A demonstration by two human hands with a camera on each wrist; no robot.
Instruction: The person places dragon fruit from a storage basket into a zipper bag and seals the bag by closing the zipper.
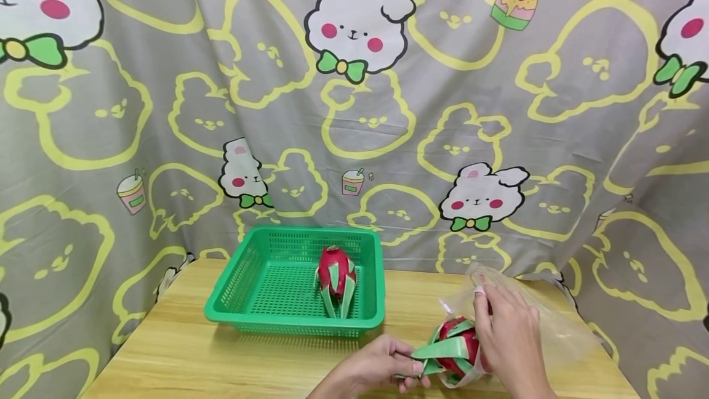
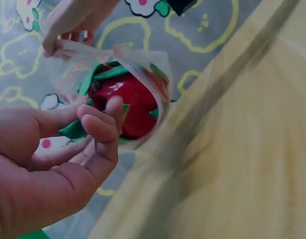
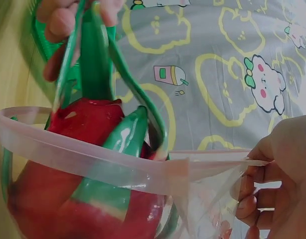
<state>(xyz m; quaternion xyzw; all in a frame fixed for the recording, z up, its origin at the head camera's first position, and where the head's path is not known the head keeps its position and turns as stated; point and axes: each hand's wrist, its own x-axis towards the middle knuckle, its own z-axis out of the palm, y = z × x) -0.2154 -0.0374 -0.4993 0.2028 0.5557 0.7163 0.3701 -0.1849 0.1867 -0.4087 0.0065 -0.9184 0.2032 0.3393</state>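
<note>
A red dragon fruit (image 1: pixel 462 345) with long green scales sits partly inside a clear plastic bag (image 3: pixel 208 199) at the table's front right. My left hand (image 1: pixel 384 363) pinches the tips of its green scales (image 2: pixel 75 129) between thumb and fingers. On the other side, my right hand (image 1: pixel 512 331) grips the bag's pinkish rim (image 3: pixel 100 157), which stands open around the fruit. The rest of the bag spreads behind and right of that hand. Another dragon fruit (image 1: pixel 335 273) lies in the green basket (image 1: pixel 296 320), toward its right side.
The basket stands left of my hands on the wooden table (image 1: pixel 183 350). A grey curtain (image 1: pixel 388 122) printed with rabbits and yellow outlines hangs behind the table and along both sides.
</note>
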